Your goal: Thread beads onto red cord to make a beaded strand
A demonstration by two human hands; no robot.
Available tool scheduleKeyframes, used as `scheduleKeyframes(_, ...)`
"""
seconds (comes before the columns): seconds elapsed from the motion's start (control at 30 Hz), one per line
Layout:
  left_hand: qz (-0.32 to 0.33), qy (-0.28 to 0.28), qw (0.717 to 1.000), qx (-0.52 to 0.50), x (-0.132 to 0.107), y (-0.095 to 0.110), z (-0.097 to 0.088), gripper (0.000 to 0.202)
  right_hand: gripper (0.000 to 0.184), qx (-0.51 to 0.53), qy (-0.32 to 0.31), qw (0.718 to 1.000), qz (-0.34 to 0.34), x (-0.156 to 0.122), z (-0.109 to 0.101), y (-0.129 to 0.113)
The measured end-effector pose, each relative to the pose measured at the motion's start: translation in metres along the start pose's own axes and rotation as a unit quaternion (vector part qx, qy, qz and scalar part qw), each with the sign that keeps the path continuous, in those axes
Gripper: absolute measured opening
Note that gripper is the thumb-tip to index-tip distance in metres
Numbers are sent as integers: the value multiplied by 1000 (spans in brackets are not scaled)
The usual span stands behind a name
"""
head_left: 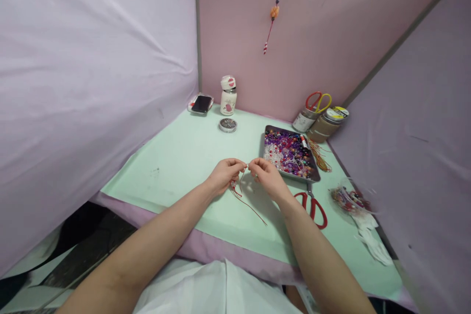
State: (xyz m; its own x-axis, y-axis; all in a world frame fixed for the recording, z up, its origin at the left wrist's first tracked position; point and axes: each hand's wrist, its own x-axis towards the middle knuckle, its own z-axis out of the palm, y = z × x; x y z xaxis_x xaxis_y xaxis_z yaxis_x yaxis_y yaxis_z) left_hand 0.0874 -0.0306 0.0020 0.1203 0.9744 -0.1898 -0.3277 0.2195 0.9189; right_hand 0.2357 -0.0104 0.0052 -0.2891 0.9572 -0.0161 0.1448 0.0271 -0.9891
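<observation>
I am pinching the red cord (241,196) in the closed fingertips of my left hand (225,172) and right hand (267,175), holding them almost touching to keep the short span taut, its tail trailing toward five o'clock. The bead tray (263,143) is sitting at one o'clock, within easy reach.

Small craft booth, cloth walls (91,83), bead tray (265,154), scissors (313,206), thread jars (326,125) on green table (176,157)
</observation>
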Motion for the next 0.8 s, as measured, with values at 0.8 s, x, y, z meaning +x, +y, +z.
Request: scheduleKeyframes(0.8,16,-11,998,60,-2,-3,-2,19,21,69,34,997,9,-2,9,0)
